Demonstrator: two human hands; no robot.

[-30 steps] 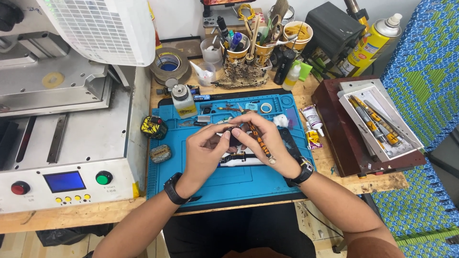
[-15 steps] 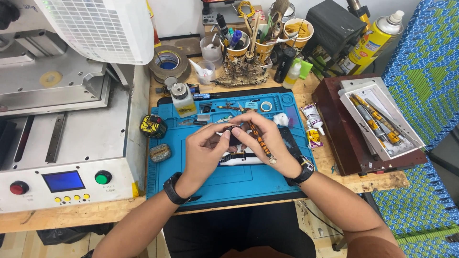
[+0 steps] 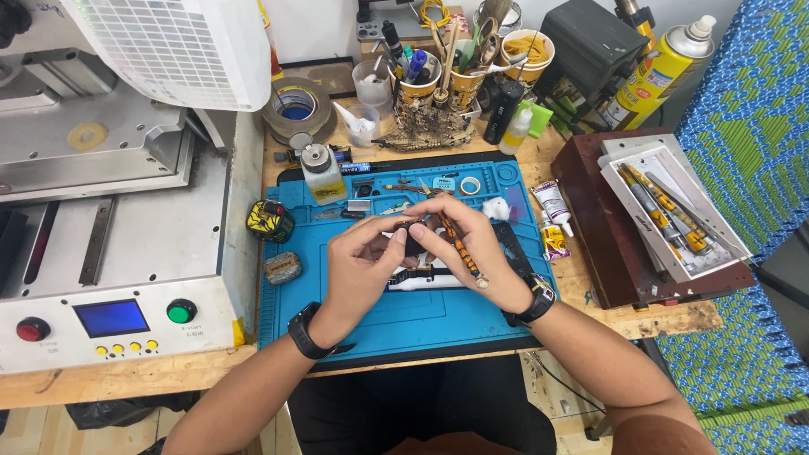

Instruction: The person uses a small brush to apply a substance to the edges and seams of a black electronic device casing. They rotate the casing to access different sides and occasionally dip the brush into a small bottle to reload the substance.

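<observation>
While two hands meet over one blue mat (image 3: 404,316), the left hand (image 3: 358,265) pinches one small dark part (image 3: 412,238) at its fingertips; the right hand (image 3: 476,253), just beside it, grips one orange-banded screwdriver (image 3: 459,247), tip touching the part.

Both hands over blue work mat (image 3: 404,320). Left hand (image 3: 361,268) pinches small dark part (image 3: 411,240). Right hand (image 3: 479,257) grips orange-black screwdriver (image 3: 459,247), tip toward 11 o'clock. Spray can (image 3: 666,67) at 2 o'clock; tape roll (image 3: 295,108) at 11.
</observation>
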